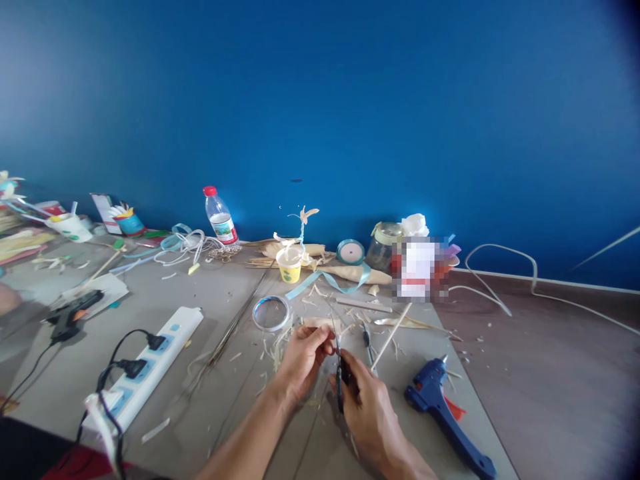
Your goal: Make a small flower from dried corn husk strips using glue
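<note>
Black-handled scissors (340,387) are in my right hand (369,400), its fingers wrapped round the handles. Their thin blades point away from me, close by the fingertips of my left hand (303,357). That left hand is closed in a pinch, and what it pinches is hidden by the fingers. Just beyond the fingertips shows a pale strip of dried husk (320,323); whether it is held or lies on the table I cannot tell. Pale scraps lie scattered around both hands. A roll of tape (271,313) lies beyond my left hand.
To the right lies a blue glue gun (445,413); a black glue gun (75,317) lies left. A power strip (150,363) with plugs stands on the table (175,427). Along the blue wall are a bottle (221,217), a yellow cup (290,270), ribbon (351,252) and a jar (384,247).
</note>
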The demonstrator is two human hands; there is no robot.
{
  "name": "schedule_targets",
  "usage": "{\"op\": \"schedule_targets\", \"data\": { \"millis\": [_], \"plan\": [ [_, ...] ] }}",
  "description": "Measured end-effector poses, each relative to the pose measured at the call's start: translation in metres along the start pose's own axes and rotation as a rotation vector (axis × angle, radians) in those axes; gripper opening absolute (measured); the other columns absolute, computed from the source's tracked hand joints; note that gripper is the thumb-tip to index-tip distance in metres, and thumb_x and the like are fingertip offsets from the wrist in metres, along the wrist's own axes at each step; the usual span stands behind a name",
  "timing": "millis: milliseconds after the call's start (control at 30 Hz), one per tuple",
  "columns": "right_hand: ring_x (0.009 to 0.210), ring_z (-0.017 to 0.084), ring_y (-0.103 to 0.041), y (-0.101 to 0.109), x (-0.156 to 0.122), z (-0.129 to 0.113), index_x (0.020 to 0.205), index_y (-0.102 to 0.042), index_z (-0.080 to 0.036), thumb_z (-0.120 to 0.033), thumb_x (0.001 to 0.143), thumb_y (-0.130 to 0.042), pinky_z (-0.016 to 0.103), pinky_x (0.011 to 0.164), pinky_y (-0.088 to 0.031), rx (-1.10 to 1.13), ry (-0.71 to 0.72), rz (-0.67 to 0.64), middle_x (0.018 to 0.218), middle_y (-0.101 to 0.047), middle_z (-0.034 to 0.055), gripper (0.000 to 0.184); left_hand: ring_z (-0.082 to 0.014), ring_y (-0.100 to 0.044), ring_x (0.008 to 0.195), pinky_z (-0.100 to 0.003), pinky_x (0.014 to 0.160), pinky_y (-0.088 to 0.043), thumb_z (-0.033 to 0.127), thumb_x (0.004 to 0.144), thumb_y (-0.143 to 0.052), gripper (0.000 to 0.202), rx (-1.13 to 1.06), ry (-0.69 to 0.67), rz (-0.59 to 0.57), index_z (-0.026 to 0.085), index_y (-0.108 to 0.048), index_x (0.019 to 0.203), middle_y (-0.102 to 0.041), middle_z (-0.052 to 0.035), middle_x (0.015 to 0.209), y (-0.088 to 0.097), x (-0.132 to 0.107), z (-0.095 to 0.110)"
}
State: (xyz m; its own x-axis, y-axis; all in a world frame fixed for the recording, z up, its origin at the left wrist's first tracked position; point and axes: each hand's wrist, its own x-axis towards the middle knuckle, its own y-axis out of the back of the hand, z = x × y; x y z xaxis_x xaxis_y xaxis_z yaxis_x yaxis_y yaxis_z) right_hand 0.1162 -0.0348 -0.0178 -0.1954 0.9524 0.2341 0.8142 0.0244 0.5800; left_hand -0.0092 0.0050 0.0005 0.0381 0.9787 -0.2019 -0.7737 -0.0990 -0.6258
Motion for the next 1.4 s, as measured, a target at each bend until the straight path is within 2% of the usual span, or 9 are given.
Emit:
{"op": "schedule_targets", "data": {
  "millis": [267, 533, 1400],
  "plan": [
    [0.088, 0.02, -0.064, -0.0018, -0.0002, 0.003, 0.109, -0.057, -0.016, -0.02, 0.079, -0.047, 0.028, 0.077, -0.051, -0.007, 0.02, 0.003, 0.099, -0.067, 0.0103, 0.032, -0.006, -0.046, 0.047, -0.02, 0.052, -0.035, 0.029, 0.063, -0.072, 0.019, 0.015, 0.007, 0.026, 0.012, -0.064, 0.059, -0.057, -0.0002, 0.054, -0.0004, 0.0003, 0.0015],
    [0.088, 0.019, -0.064, -0.0011, -0.0012, 0.0016, 0.109, -0.055, -0.015, -0.02, 0.08, -0.046, 0.028, 0.077, -0.05, -0.009, -0.01, -0.026, 0.099, -0.066, 0.0105, 0.032, -0.0071, -0.045, 0.046, -0.021, 0.052, -0.034, 0.03, 0.065, -0.07, 0.021, 0.053, 0.013, 0.009, 0.012, -0.064, 0.056, -0.053, 0.0004, 0.046, -0.002, -0.0012, 0.0038],
    [0.084, 0.019, -0.064, 0.0002, -0.0025, 0.0022, 0.107, -0.056, -0.015, -0.021, 0.08, -0.048, 0.025, 0.072, -0.05, 0.001, -0.02, -0.039, 0.094, -0.067, 0.0088, 0.03, -0.0058, -0.044, 0.046, -0.021, 0.052, -0.032, 0.031, 0.067, -0.068, 0.022, 0.123, -0.014, -0.002, 0.012, -0.062, 0.057, -0.054, 0.0011, 0.052, 0.0018, 0.0, 0.003]
  ]
}}
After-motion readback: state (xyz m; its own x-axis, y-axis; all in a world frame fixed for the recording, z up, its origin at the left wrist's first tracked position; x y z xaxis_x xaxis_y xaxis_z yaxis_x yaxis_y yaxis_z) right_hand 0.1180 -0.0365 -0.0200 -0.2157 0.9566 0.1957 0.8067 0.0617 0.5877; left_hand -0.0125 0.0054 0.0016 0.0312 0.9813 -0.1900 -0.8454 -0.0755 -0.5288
